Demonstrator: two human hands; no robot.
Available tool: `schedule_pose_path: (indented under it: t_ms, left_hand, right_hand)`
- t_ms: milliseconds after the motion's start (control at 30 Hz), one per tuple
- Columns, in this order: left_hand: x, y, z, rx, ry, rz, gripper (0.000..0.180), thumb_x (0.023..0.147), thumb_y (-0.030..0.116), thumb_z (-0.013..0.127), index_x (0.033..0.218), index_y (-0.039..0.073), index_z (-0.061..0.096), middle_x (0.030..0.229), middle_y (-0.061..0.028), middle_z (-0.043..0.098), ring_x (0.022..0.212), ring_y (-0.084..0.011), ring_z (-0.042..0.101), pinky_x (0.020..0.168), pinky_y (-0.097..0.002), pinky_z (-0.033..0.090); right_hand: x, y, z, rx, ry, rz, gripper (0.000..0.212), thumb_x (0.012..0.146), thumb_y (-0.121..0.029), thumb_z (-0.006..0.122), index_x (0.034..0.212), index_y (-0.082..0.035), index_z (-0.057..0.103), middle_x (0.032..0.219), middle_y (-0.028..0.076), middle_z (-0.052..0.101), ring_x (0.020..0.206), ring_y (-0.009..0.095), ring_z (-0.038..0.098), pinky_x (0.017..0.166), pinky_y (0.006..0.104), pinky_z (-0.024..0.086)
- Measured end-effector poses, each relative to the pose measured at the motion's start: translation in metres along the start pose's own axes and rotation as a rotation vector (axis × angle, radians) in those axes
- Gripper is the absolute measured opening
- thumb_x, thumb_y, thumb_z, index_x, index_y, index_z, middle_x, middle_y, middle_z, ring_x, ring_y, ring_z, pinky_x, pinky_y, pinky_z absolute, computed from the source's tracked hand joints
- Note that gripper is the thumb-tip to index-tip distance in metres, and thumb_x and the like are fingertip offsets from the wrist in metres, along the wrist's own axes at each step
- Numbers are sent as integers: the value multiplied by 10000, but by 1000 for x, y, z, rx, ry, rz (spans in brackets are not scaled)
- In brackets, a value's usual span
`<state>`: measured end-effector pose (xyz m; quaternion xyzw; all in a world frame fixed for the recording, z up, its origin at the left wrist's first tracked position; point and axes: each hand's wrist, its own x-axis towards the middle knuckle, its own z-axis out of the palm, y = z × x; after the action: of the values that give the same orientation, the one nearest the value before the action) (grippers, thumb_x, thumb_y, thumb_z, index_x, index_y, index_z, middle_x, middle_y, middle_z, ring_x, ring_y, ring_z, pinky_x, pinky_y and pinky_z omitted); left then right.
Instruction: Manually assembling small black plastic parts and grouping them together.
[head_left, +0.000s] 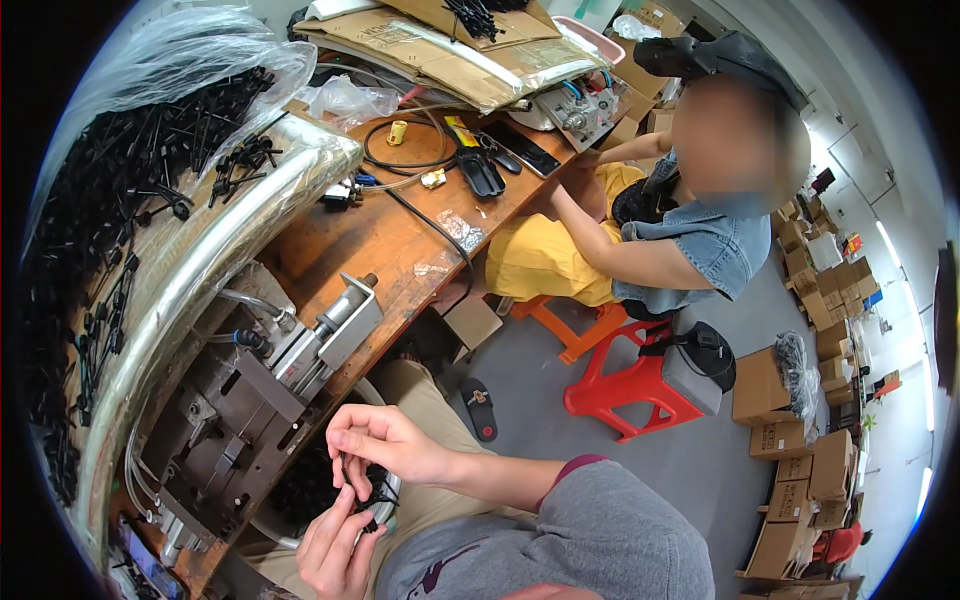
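Note:
My right hand (385,441), the upper one in view, has its fingers bent together in a pinch. A thin dark end of a small black plastic part (376,498) shows at its fingertips. Just below, my left hand (335,548) is closed with its fingertips around small black parts, some sticking out beside its fingers. The two hands almost meet, and the exact shape of what they hold is partly hidden. Beneath them, between my knees, a round basin (268,530) holds more black pieces (300,492).
A metal fixture with a cylinder (345,305) stands on the wooden bench (330,240) left of my hands. Behind it lies a large heap of black parts (120,150). Another person in yellow trousers (545,258) sits further along, near a red stool (625,385). Cardboard boxes (785,470) line the right.

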<state>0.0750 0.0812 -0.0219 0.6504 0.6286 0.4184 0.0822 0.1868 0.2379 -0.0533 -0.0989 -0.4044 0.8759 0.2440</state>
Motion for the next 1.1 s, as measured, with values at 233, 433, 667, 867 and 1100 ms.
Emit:
schedule_pose_path:
  t_ms: [233, 433, 667, 867, 1100]
  left_hand:
    - [-2, -3, 0, -1, -3, 16, 315, 614, 26, 824, 889, -21, 677, 1156, -182, 672, 934, -303, 677, 803, -350, 532]
    - [-2, 0, 1, -4, 0, -15, 302, 614, 31, 825, 874, -20, 681, 1145, -179, 678, 927, -302, 679, 798, -353, 535]
    - [-3, 0, -1, 14, -21, 20, 302, 618, 40, 826, 877, -23, 683, 1143, -181, 677, 905, -303, 683, 786, -352, 536]
    - [-2, -2, 0, -5, -28, 53, 310, 616, 36, 828, 880, -31, 680, 1148, -189, 672, 904, -308, 683, 775, -353, 535]
    - [-3, -3, 1, -13, -18, 49, 319, 604, 33, 834, 881, -26, 685, 1145, -191, 672, 912, -313, 683, 777, -355, 537]
  right_hand:
    - [1, 1, -1, 1, -11, 7, 216, 1030, -203, 485, 959, -4, 532, 779, 128, 662, 541, 147, 629, 491, 240, 499]
    - [0, -4, 0, -17, -25, 18, 209, 1025, -193, 496, 958, 0, 542, 782, 124, 668, 545, 146, 630, 494, 236, 501]
    - [-1, -10, 2, -68, -49, 8, 186, 1015, -179, 518, 940, -11, 549, 742, 83, 660, 531, 117, 614, 471, 219, 485]
    - [-3, -12, 2, -100, -74, 37, 177, 1013, -148, 516, 976, 19, 561, 770, 110, 677, 551, 127, 626, 495, 229, 505]
    - [-3, -10, 2, -141, -78, 32, 162, 1007, -134, 526, 979, 22, 560, 771, 102, 676, 553, 117, 626, 492, 220, 502]
